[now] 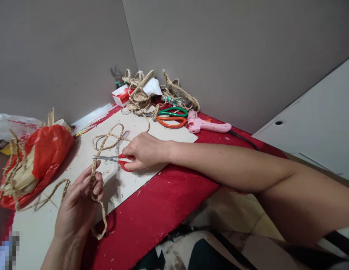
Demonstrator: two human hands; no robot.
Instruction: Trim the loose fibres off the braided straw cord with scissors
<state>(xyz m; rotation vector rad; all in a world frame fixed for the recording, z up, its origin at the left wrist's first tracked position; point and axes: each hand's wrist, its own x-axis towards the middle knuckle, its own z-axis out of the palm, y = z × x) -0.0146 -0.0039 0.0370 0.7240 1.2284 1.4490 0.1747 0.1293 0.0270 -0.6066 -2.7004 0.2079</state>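
So the braided cord is left of centre in the frame, running up through the left hand, whose grip is curled around it, thumb and fingers pinching it near the top. Below that grip the cord drops into a loop over the front edge of the white board, and above it the rest wanders off in loose loops lying on the board. Right hand has its grip wrapped round the handles of some red-handled scissors, just about mid-frame, blades pointing left and slightly apart right at the cord, just above the left fingertips. Honestly can't tell if the cord is actually between the blades or just behind them. The board sits on a desk covered in red cloth. Top middle there's a messy pile of braid with a red and white box beside it, then a green loop handle and an orange loop handle, plus a pink glue gun to their right. Over on the left you've got a red plastic bag with pale strips spilling out, and some clear sticks near the wall.
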